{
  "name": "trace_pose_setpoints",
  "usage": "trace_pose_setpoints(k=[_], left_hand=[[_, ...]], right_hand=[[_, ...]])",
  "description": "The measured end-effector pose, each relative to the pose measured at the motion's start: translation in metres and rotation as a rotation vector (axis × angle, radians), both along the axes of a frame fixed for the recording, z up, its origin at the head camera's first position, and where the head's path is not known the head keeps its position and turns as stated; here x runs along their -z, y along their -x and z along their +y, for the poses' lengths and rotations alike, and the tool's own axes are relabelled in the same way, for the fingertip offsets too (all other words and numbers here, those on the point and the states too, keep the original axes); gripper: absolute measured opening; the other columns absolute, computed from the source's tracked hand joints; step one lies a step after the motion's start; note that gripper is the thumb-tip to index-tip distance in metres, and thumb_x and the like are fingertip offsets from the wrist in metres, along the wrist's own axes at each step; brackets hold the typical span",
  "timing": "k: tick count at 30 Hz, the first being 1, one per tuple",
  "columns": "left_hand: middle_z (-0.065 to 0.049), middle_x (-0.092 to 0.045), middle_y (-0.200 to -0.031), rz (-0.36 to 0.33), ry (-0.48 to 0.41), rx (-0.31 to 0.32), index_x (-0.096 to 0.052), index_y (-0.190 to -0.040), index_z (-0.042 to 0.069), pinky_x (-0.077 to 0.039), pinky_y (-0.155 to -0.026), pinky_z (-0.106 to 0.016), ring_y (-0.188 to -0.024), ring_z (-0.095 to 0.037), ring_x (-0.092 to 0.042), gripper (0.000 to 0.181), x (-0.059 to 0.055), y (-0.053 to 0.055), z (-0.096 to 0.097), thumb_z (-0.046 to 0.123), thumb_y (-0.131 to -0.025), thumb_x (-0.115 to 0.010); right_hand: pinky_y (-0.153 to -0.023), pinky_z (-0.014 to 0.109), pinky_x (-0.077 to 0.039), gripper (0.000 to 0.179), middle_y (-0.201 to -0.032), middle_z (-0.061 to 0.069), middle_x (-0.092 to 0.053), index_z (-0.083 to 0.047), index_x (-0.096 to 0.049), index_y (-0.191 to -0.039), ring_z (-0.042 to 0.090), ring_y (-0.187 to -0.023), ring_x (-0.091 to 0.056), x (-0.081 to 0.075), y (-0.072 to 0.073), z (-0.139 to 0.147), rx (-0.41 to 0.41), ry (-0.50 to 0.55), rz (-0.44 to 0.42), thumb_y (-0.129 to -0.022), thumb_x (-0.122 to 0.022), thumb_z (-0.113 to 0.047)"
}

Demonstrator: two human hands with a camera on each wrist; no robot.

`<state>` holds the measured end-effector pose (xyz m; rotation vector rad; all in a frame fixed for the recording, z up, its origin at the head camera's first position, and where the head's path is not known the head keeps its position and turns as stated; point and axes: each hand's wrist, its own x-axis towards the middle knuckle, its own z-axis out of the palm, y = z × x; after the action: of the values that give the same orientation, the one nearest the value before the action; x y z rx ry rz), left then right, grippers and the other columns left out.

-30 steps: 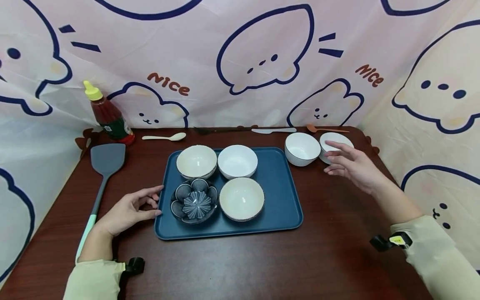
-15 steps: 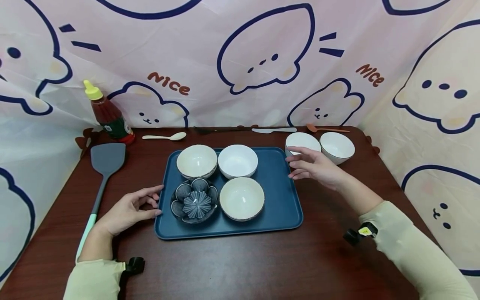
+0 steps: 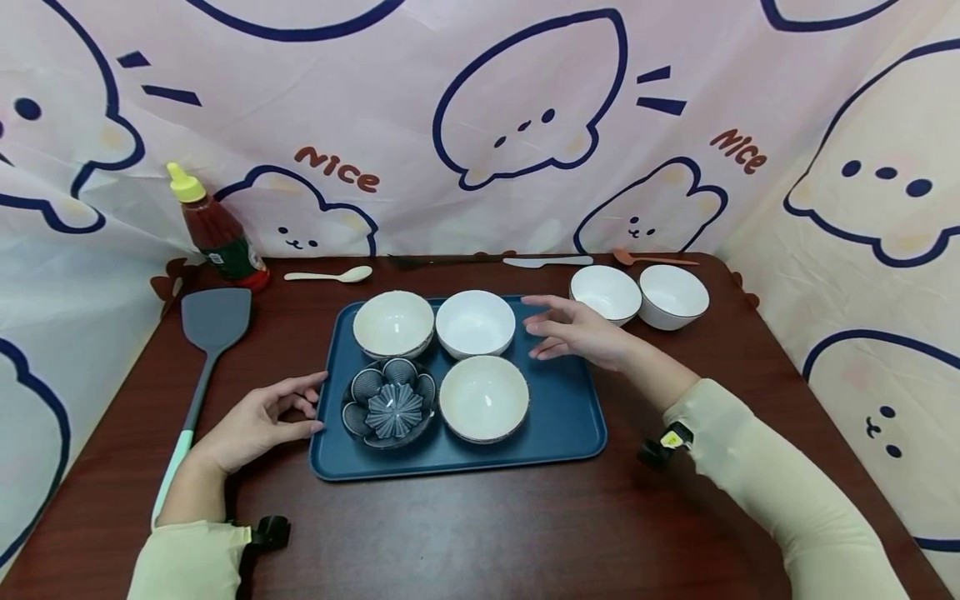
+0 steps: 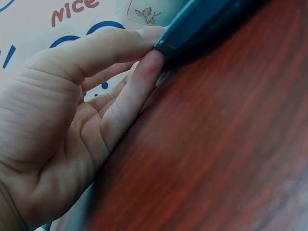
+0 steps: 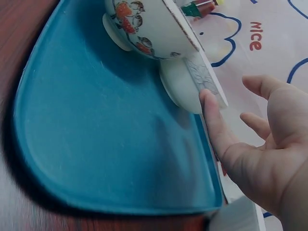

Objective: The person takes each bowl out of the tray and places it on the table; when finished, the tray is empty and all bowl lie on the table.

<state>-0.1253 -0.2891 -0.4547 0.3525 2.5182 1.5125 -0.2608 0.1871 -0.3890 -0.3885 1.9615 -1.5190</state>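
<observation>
In the head view, my left hand [image 3: 251, 425] rests its fingertips against the left rim of a blue tray [image 3: 562, 417]; up close in the left wrist view, the fingertips [image 4: 149, 62] meet the tray edge [image 4: 180, 29]. On the tray stand a dark grey flower-shaped bowl [image 3: 393, 404], a cream bowl [image 3: 483, 400] at front, another cream bowl [image 3: 393, 323] and a white bowl [image 3: 476, 323] behind. My right hand [image 3: 577, 333] is over the tray's back right part, fingers loosely extended, holding nothing, near the white bowl. Whether it touches that bowl cannot be told.
Two white bowls, one left [image 3: 603, 292] and one right [image 3: 673, 296], stand beyond the tray's right corner. Along the back lie a cream spoon [image 3: 330, 274], a pale knife [image 3: 547, 262] and an orange spoon [image 3: 652, 259]. A sauce bottle [image 3: 225, 233] and a grey spatula [image 3: 215, 321] are at left.
My right hand has moved left from above the far right white bowl, past the other one, to the tray's right part. The left hand stays at the tray rim.
</observation>
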Motion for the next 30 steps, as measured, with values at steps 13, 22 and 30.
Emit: trace_pose_setpoints(k=[13,22,30], left_hand=[[-0.014,-0.057,-0.114,-0.005,0.006,-0.004,-0.049,-0.146,0.008,-0.053,-0.077,-0.017,-0.094,-0.008,-0.062,0.066,0.0,-0.001,0.0,0.017,-0.088,-0.077],[-0.014,-0.057,-0.113,0.009,0.01,-0.005,-0.049,-0.145,0.007,-0.053,-0.074,-0.019,-0.093,-0.007,-0.062,0.065,0.002,-0.002,0.0,0.016,-0.087,-0.078],[-0.014,-0.057,-0.114,0.004,0.006,-0.008,-0.049,-0.145,0.007,-0.053,-0.073,-0.019,-0.093,-0.007,-0.062,0.065,0.001,0.0,0.0,0.016,-0.087,-0.078]], right_hand=[[-0.09,0.04,-0.057,0.065,-0.142,0.021,-0.043,-0.024,-0.026,-0.158,0.028,-0.101,-0.073,0.022,0.01,-0.031,0.026,0.052,-0.096,-0.102,-0.059,-0.026],[-0.087,0.041,-0.058,0.065,-0.141,0.024,-0.041,-0.028,-0.024,-0.159,0.026,-0.094,-0.073,0.031,0.018,-0.041,0.015,0.085,-0.133,-0.103,-0.056,-0.019],[-0.084,0.038,-0.059,0.065,-0.14,0.024,-0.046,-0.027,-0.027,-0.157,0.024,-0.089,-0.073,0.033,0.017,-0.043,0.064,0.139,-0.165,-0.1,-0.054,-0.014]])
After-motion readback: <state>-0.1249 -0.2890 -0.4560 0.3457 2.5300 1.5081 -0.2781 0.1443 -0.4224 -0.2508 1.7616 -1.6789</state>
